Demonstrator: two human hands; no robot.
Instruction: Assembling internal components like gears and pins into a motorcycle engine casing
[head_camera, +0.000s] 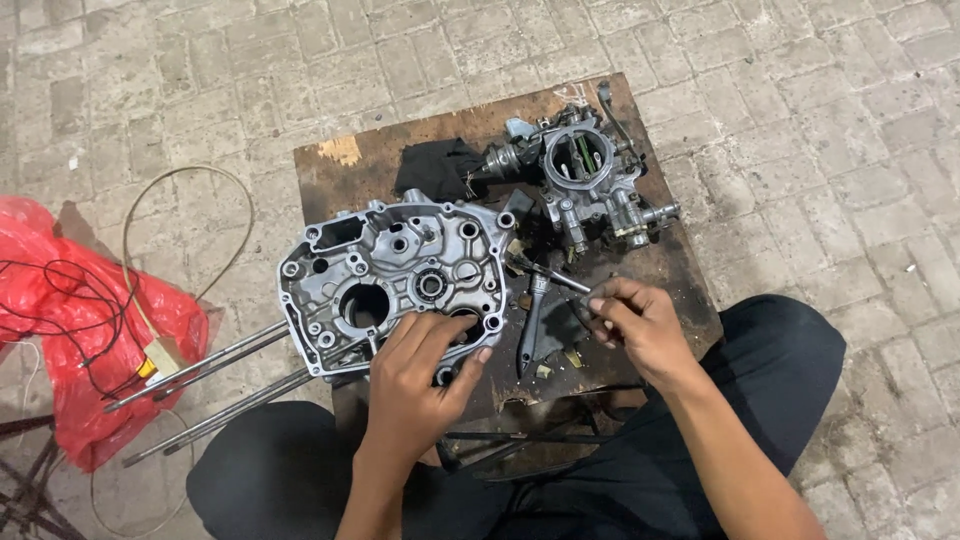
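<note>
A grey aluminium engine case half lies flat on a dark wooden board. My left hand rests on its near right edge, fingers spread over a round opening. My right hand hovers to the right of the case, its fingertips pinching a small dark part that is too small to make out. A thin metal tool lies between the case and my right hand. Behind it on the board sits a carburettor.
A black rag lies at the back of the board. Long metal rods stick out left from under the case. A red plastic bag with wires lies on the paved floor at the left. My knees in dark trousers flank the board.
</note>
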